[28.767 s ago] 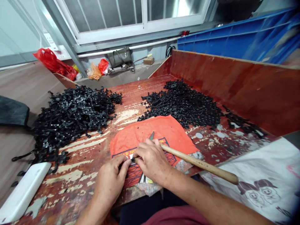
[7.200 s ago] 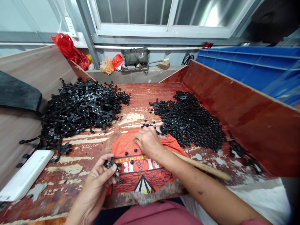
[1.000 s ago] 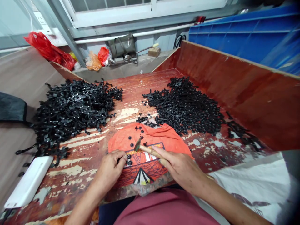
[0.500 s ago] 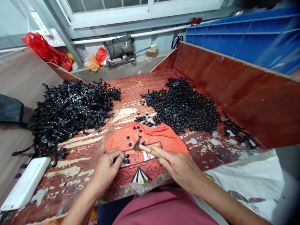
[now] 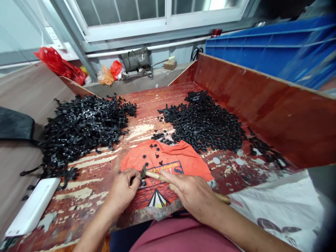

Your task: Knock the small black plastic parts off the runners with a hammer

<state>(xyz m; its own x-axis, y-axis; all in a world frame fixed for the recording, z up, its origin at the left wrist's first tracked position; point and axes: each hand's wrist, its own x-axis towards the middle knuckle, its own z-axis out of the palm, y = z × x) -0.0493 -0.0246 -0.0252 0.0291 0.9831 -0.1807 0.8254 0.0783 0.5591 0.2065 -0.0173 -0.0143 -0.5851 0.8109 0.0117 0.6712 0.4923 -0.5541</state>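
Note:
My right hand [image 5: 193, 190] is closed round the wooden handle of a small hammer [image 5: 156, 176], index finger stretched along it. The narrow dark hammer head is down at the fingertips of my left hand [image 5: 128, 185]. That hand is closed in a pinch on a small black part [image 5: 143, 183] with a round end, low over the orange cloth [image 5: 168, 154]; my fingers and the hammer head partly cover it. Several loose black round pieces [image 5: 146, 163] lie on the cloth beyond my hands.
A heap of black strap-like parts [image 5: 86, 122] lies on the left, another black heap [image 5: 207, 122] on the right. A white oblong device [image 5: 33, 206] rests at front left. Wooden boards [image 5: 262, 108] wall the worn red table [image 5: 147, 94]; a blue crate [image 5: 262, 49] stands beyond.
The hammer head has swung down and left onto the spot at my left fingertips, my right hand moving with it. The left hand stays pinched in about the same place. The view has tilted slightly.

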